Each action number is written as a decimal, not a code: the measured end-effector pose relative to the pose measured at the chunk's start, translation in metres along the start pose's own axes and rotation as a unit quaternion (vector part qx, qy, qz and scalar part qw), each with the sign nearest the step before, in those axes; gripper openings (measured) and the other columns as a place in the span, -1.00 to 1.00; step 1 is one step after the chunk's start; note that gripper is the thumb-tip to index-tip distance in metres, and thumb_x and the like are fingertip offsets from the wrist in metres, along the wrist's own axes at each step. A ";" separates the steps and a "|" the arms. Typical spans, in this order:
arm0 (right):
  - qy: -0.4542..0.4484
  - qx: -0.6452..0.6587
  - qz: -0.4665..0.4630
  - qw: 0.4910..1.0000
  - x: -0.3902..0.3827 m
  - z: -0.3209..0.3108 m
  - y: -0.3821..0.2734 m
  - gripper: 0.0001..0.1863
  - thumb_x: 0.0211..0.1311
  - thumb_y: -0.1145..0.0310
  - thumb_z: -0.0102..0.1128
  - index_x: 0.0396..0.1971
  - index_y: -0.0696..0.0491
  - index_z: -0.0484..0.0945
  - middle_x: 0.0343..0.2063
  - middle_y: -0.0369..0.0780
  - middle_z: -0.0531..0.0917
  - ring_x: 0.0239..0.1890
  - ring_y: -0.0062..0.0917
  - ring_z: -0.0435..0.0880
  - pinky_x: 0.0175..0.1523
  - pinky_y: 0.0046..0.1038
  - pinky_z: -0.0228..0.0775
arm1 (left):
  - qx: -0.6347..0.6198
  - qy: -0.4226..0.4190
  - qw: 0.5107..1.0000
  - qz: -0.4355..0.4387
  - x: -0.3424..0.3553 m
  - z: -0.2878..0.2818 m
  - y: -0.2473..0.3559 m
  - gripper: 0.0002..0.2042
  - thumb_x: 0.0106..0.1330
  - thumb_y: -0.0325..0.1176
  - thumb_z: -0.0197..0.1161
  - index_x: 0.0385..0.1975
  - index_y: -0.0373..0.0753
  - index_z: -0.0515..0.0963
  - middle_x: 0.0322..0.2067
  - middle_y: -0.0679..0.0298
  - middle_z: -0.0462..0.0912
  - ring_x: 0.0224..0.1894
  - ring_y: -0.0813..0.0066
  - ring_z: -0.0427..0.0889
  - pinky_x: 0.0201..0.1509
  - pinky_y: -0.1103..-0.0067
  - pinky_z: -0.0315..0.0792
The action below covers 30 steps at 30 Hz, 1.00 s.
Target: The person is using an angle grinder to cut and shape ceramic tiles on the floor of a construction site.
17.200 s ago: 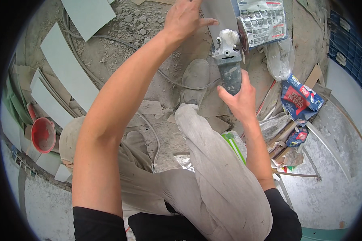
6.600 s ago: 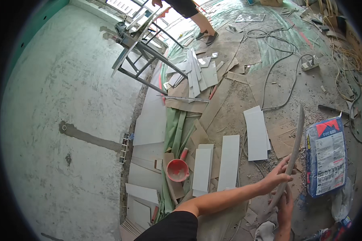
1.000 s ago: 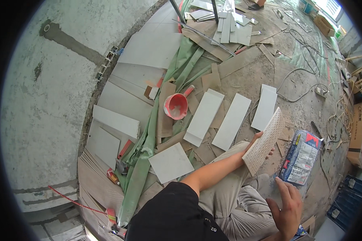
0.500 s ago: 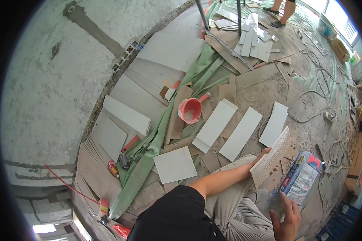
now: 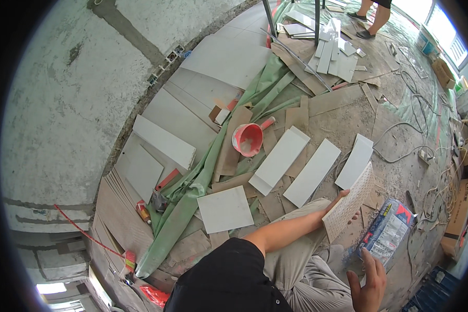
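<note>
My left hand [image 5: 339, 199] grips a cut tile [image 5: 350, 204] by its edges, tilted up above my knee. The tile's beige, textured back is turned toward me. Nothing is in my right hand [image 5: 370, 285]; its fingers are apart beside a blue and white plastic bag [image 5: 387, 230] on the floor. Past the held tile lie pale tile strips: a right one [image 5: 354, 162], a middle one [image 5: 312, 172] and a stacked pair [image 5: 280, 160]. A squarish white tile [image 5: 225, 209] rests left of my forearm.
A red dipper [image 5: 248, 140] with pale residue stands beyond the strips. Crumpled green sheeting [image 5: 192, 208] runs along the left, beside larger tiles [image 5: 164, 141]. Cables [image 5: 400, 127] trail at right near a cardboard box [image 5: 458, 218]. Another person's legs [image 5: 379, 21] are at the far end.
The view has shifted slightly. My left hand still holds the tile in nearly the same pose, and my right hand has barely moved.
</note>
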State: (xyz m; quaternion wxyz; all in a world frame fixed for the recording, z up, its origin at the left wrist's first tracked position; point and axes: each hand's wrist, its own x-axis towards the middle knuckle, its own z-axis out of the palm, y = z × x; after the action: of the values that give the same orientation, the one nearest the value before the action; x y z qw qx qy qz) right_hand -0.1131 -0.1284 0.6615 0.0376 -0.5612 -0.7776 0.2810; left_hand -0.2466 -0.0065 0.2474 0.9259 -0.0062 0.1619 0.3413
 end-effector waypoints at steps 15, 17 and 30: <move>0.016 0.001 -0.004 1.000 0.002 0.001 0.003 -0.26 0.47 0.33 0.59 0.61 -0.10 0.57 0.26 0.05 0.76 0.27 0.14 0.75 0.35 0.02 0.62 | -0.017 -0.122 0.992 -0.003 -0.002 -0.017 0.024 0.15 0.40 0.68 0.21 0.65 -0.29 0.37 0.22 -0.11 0.71 0.13 0.03 0.83 0.12 0.15 0.81; 0.022 0.029 0.005 0.999 0.000 -0.002 0.002 -0.26 0.46 0.33 0.60 0.61 -0.09 0.58 0.27 0.06 0.76 0.28 0.14 0.74 0.35 0.02 0.61 | -0.051 -0.098 0.994 -0.019 -0.011 -0.024 0.016 0.19 0.41 0.66 0.22 0.70 -0.36 0.31 0.31 -0.18 0.66 0.21 -0.07 0.81 0.21 0.10 0.79; 0.070 0.046 0.014 0.996 -0.024 -0.013 0.019 -0.27 0.41 0.27 0.62 0.55 -0.07 0.61 0.19 0.00 0.78 0.22 0.08 0.75 0.31 0.00 0.61 | -0.071 -0.138 0.985 -0.079 -0.014 0.008 0.030 0.20 0.55 0.57 0.08 0.79 -0.47 0.09 0.54 -0.35 0.49 0.46 -0.26 0.66 0.56 -0.04 0.62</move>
State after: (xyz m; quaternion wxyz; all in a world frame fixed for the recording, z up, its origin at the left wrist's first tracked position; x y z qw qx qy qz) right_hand -0.0833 -0.1409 0.6699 0.1140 -0.5883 -0.7510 0.2773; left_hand -0.2735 0.0084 0.2623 0.9606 -0.0373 0.0072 0.2753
